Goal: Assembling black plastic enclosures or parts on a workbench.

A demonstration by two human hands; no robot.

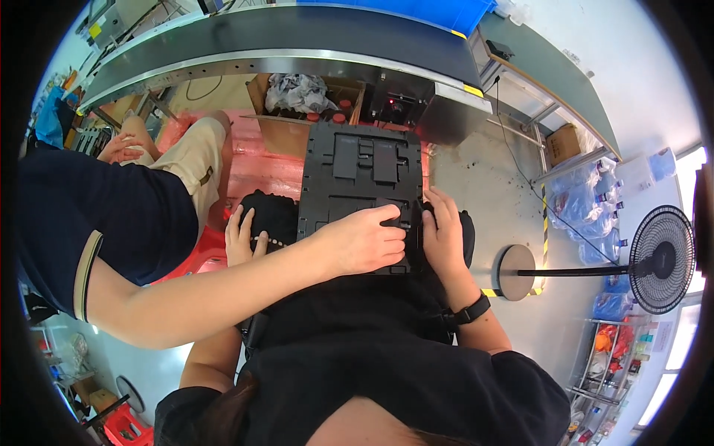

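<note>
Hands split the work unevenly: the right hand [444,232] grasps the right edge of the black moulded tray [357,167] on the lap, the left hand [242,238] lies released on the knee, so the co-worker's hand [364,241] pressing down could likely tip it.

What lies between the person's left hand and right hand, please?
A co-worker's hand lies there, resting on the near end of the black tray, with the left hand and right hand either side; the head view shows it.
</note>
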